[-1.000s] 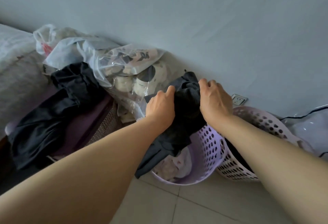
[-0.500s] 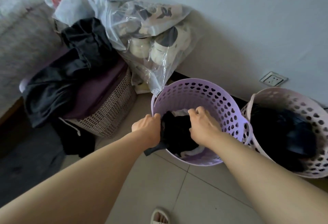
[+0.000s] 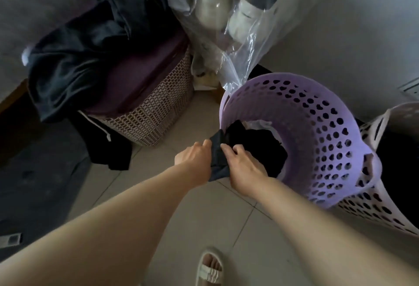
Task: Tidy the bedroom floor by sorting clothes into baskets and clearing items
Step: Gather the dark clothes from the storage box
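No readable writing or brand marks anywhere in view.

Containers: purple perforated basket at about 3 o'clock from frame centre, tilted with its mouth toward the camera. Inside it: the dark garment on top of something pale showing at the back. Touching it at 4 o'clock, a pale pink perforated basket with dark contents, cut off by the frame edge. At 10 o'clock, a woven lattice hamper with a dark purple cloth and black clothes heaped on top and spilling over the side; more black fabric with a white drawstring on the tile floor at its base. At 12 o'clock, a clear plastic bag holding pale rounded items, contents not identifiable.

Dark garment: mostly inside the purple basket, one strip draped over the near rim and hanging outside.

Left hand: fingers curled, gripping that hanging strip from its left side. Right hand: fingers curled on the same cloth at the rim, just right of the left hand. Strip sits between the two hands.

Slippered foot at 6 o'clock.
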The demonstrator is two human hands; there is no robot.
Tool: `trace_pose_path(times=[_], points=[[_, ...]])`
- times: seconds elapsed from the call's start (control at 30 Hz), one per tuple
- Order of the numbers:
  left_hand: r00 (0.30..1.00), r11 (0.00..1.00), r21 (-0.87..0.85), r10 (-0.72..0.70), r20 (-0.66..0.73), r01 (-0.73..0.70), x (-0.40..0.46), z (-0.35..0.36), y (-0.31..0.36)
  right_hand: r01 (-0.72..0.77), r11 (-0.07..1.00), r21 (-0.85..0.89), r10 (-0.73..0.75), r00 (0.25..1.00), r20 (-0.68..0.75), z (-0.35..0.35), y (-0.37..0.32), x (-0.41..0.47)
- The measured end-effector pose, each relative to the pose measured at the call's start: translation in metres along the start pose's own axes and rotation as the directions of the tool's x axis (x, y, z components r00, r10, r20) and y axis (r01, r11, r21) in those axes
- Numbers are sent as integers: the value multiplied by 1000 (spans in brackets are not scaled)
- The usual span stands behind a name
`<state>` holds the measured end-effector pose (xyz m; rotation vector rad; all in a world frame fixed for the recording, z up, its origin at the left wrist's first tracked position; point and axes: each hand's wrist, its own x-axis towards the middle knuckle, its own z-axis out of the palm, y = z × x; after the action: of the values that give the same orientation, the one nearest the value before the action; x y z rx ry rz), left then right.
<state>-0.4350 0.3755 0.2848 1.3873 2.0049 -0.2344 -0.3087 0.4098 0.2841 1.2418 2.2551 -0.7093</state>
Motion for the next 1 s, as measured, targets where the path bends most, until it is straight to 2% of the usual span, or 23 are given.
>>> trace_pose_path(times=[0.3, 0.47, 0.67, 0.73, 0.83, 0.93, 1.0], points=[[1000, 997, -74, 7, 9, -6, 62, 78, -9, -13, 1000, 12, 13, 999, -47, 74, 16, 55], [995, 995, -103, -4, -103, -7, 67, 95, 2, -13, 1000, -26, 5, 962, -273, 80, 16, 64], [936, 975, -142, 116, -331, -171, 52, 79, 15, 19, 998, 56, 10, 882, -472, 56, 29, 34], [918, 958, -156, 173, -358, -241, 48, 66, 32, -30, 997, 70, 62, 862, -504, 38, 39, 24], [905, 919, -234, 221, -364, -318, 47, 40, 69, -213, 976, 39, 202, 832, -517, 8, 61, 9], [923, 898, -285, 253, -290, -336, 44, 18, 97, -383, 922, 47, 358, 804, -474, -19, 81, -3], [942, 913, -264, 257, -215, -310, 39, 9, 100, -430, 902, 35, 407, 823, -397, -33, 86, -10]])
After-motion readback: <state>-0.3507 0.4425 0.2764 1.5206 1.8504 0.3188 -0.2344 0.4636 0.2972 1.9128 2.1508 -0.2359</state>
